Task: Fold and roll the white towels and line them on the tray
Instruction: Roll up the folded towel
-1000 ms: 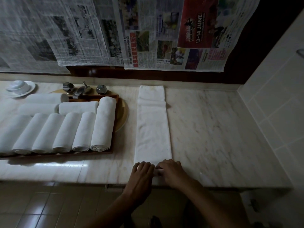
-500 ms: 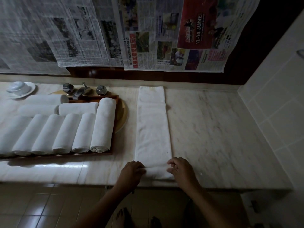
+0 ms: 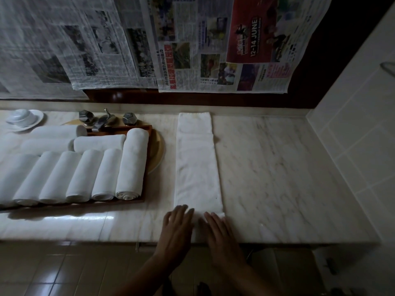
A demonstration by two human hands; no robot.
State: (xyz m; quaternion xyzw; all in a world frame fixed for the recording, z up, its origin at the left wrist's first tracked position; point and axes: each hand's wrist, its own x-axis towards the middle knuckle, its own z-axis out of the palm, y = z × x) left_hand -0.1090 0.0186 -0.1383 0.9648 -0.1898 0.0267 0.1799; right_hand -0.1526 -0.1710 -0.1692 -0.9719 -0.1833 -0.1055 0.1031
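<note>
Pressing down side by side, the left hand (image 3: pixel 178 224) and right hand (image 3: pixel 217 228) lie flat with fingers straight on the near end of the folded towel (image 3: pixel 196 167). They grip nothing. Whether a first turn of the roll has begun under the palms cannot be told.

Ahead of the fingertips, the towel runs away from the hands as a long narrow strip on the marble desk (image 3: pixel 277 178), so the folding looks done and the rolling is the step in hand.

Out to the left of the left hand, the wooden tray (image 3: pixel 136 200) is already well filled. Rolled towels (image 3: pixel 130 163) lie side by side in a row, with a few more laid crosswise behind them. The strip looks like one of the last to be rolled and lined up there, though the tray's far left is cut off from view.
</note>
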